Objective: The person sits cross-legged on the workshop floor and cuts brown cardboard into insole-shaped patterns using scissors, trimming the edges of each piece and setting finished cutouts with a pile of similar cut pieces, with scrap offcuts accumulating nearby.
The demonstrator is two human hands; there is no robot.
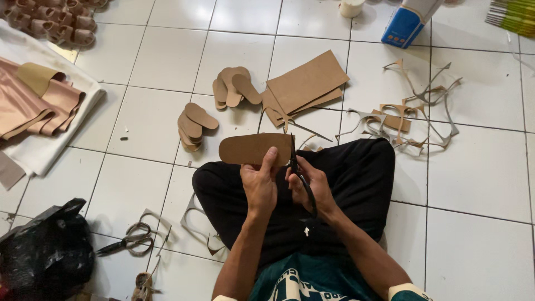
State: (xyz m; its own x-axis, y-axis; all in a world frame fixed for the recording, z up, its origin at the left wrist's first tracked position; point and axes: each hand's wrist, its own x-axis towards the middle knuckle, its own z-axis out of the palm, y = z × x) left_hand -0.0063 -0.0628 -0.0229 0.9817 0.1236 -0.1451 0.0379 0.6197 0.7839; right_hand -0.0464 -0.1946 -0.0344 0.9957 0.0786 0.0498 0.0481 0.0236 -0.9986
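My left hand point(259, 184) grips the right end of a brown cardboard sole shape point(248, 149), thumb on top, holding it level above my crossed legs in black trousers point(356, 173). Black scissors point(298, 174) are held in my right hand point(312, 188), blades pointing up at the sole's right edge, next to my left thumb. A thin curl of cut cardboard hangs near the blades.
Two piles of cut soles point(192, 126) point(234, 86) and flat brown cardboard sheets point(305, 83) lie ahead on the white tiled floor. Offcut strips point(415, 111) are scattered right. Spare scissors point(127, 242) and a black plastic bag point(47, 253) lie left; pink material on white cloth point(39, 106) is far left.
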